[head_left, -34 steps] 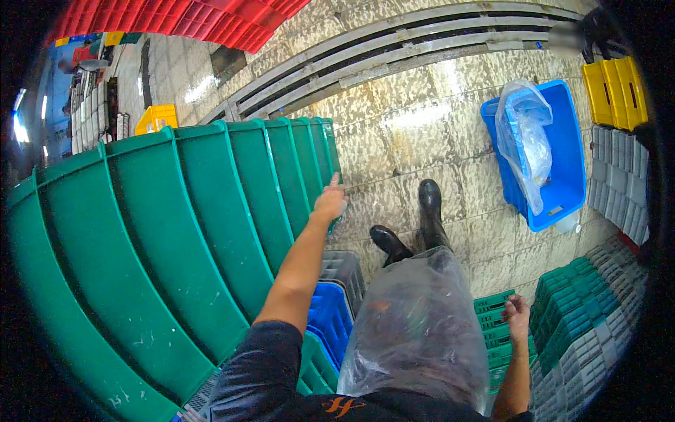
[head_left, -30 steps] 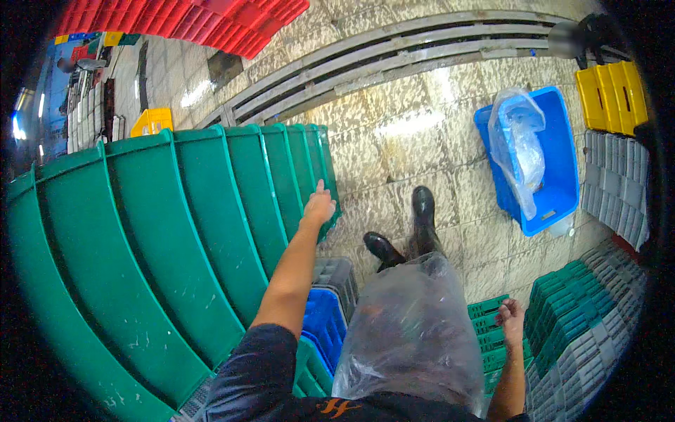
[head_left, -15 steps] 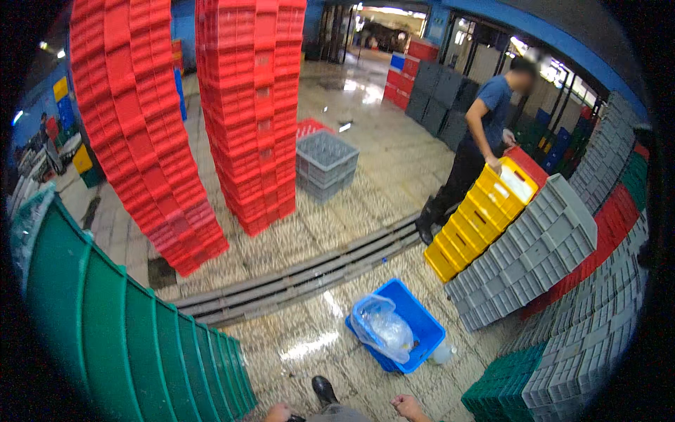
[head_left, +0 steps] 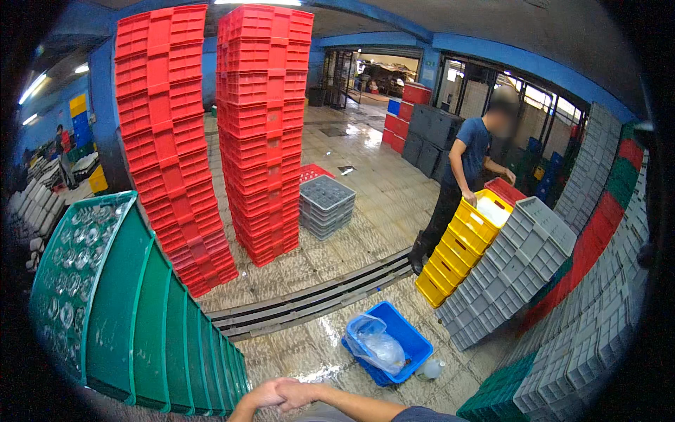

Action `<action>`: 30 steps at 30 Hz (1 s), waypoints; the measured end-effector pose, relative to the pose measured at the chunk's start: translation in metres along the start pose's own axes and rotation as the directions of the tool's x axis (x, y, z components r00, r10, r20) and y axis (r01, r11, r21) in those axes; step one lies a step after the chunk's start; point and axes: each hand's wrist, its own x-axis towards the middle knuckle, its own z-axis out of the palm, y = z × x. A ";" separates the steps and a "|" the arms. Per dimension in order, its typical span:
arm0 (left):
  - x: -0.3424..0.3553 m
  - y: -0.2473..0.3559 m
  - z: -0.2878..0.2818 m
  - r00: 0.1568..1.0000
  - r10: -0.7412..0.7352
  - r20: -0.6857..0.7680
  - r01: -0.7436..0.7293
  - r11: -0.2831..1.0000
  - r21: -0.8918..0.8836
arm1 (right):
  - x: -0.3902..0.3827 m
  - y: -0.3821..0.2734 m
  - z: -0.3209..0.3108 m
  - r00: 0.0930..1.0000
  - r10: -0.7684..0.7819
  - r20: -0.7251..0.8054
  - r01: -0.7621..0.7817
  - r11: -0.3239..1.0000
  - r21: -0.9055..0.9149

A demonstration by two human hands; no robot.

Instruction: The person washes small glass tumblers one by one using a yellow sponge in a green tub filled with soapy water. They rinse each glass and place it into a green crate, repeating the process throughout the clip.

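Note:
Low in front of my body, my left hand [head_left: 261, 394] and my right hand [head_left: 294, 394] are clasped together, fingers closed against each other. No object shows in either one. Beyond them on the floor stands a blue crate [head_left: 420, 343] with a clear plastic bag [head_left: 382, 347] bunched inside and over its near-left side. A small translucent bottle [head_left: 431, 369] stands by that crate's right corner. To the left of my hands rises a stack of green crates [head_left: 155, 316], with rows of clear glasses [head_left: 74, 260] in the top one.
Tall red crate stacks [head_left: 264, 141] stand beyond a floor drain channel [head_left: 316, 295]. A co-worker [head_left: 467, 151] has a hand on a yellow crate stack [head_left: 464, 235]. Grey crates [head_left: 517, 253] rise at right, near more green crates [head_left: 499, 390]. Smaller grey crates [head_left: 327, 204] sit farther back.
My hands, apart at the lower edge before, have come together and risen into view. The view has tilted upward. The co-worker leans over the yellow stack, head lower and one arm reaching farther right.

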 end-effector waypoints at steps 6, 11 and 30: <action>-0.056 0.009 -0.007 0.890 -0.251 -0.381 -0.112 0.690 -0.715 | 0.048 -0.079 -0.044 0.967 -0.136 -0.215 0.156 0.985 0.078; -0.090 0.037 -0.018 0.758 -0.480 -0.441 -0.200 0.473 -0.858 | 0.075 -0.096 -0.040 0.963 -0.109 -0.245 0.168 0.957 0.237; 0.086 -0.019 -0.124 0.972 -0.124 -0.202 0.080 0.974 -0.210 | 0.140 0.123 -0.129 0.997 -0.083 0.003 0.072 0.880 0.470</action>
